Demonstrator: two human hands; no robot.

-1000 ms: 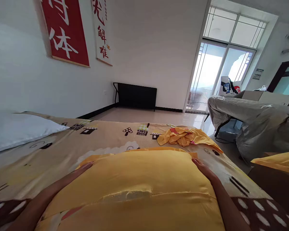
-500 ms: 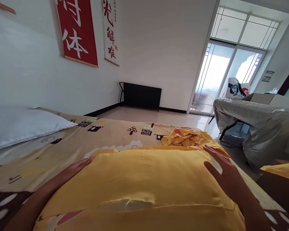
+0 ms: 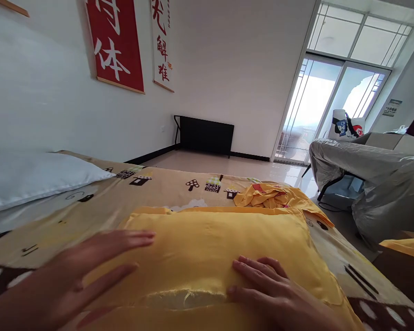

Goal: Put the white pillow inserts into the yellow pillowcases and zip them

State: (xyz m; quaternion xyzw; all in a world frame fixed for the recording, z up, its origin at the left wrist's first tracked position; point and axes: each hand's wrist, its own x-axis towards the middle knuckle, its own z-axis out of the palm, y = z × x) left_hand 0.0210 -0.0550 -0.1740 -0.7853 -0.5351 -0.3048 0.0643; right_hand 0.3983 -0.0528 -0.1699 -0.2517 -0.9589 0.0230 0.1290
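Note:
A yellow pillow [image 3: 200,243] lies right in front of me on the bed, its back flap gaping at a frayed slit where a pale inner shows. My right hand [image 3: 265,285] rests on the pillow's face beside the right end of that slit, fingers stretched and slightly apart, gripping nothing. Over the pillow's left side is my left hand [image 3: 100,262], blurred a little, thumb and fingers spread with nothing between them; whether it touches the cloth I cannot tell. Past the pillow's far edge sits a crumpled yellow cloth [image 3: 262,196].
A white pillow [image 3: 44,177] lies at the left on the patterned bed sheet [image 3: 165,188]. Beyond the bed, a folded black table [image 3: 207,135] leans by the wall. At right stand a plastic-covered table [image 3: 376,156] and a yellow item [image 3: 407,248] on a box.
Both hands have left the pillow's side edges and moved inward over its face. The right hand came down near the slit. My view has shifted slightly left.

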